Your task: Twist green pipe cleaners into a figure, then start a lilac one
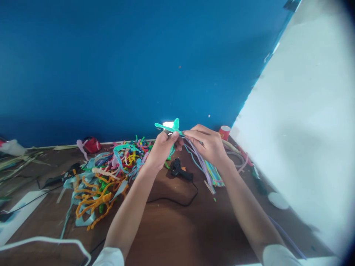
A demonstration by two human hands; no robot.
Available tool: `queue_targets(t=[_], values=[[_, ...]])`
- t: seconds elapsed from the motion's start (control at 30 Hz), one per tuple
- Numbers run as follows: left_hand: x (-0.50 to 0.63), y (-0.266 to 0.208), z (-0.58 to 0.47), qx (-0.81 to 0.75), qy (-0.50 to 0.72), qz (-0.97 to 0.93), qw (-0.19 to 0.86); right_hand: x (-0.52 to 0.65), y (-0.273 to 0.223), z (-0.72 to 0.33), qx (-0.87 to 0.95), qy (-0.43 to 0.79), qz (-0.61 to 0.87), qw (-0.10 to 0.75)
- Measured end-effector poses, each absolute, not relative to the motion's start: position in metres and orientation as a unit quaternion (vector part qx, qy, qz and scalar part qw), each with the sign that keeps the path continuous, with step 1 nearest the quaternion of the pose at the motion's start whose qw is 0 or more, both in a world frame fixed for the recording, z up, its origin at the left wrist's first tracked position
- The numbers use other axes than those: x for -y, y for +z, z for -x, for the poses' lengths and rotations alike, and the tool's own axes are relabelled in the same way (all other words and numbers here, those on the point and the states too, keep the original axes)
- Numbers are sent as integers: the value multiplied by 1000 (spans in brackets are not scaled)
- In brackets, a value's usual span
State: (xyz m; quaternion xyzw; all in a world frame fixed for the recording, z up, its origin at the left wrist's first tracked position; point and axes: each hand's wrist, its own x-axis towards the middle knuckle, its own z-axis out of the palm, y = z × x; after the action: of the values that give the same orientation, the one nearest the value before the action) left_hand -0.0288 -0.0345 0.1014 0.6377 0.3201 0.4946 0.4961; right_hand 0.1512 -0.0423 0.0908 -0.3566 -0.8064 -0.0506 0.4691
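Note:
Both hands are raised over the table, close together. My left hand is closed, thumb on top, around a mint-green pipe cleaner that has a coiled, cone-like part standing up from it. My right hand pinches the same pipe cleaner near its right end, thumb against fingers. The pipe cleaner's looped left end sticks out past my left thumb. Right behind it is a small bright screen, partly covered. Below my hands a black glue gun lies on the table with its cord trailing.
A tangled heap of coloured pipe cleaners spreads over the left side. Straight pipe cleaners lie in a bundle under my right forearm. A red cup, a white disc and a blue wall border the workspace.

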Motion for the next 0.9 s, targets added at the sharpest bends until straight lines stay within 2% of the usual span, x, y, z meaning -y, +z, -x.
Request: queue_targets(t=[0.2,0.53,0.9], values=[[31,99,27,-294,473,-655,510,43,93,-151,807,-38,346,477],[34,102,27,-315,508,-642,480,42,94,-151,805,-10,341,485],[28,95,31,-393,557,-576,452,38,94,-157,796,-74,375,469]])
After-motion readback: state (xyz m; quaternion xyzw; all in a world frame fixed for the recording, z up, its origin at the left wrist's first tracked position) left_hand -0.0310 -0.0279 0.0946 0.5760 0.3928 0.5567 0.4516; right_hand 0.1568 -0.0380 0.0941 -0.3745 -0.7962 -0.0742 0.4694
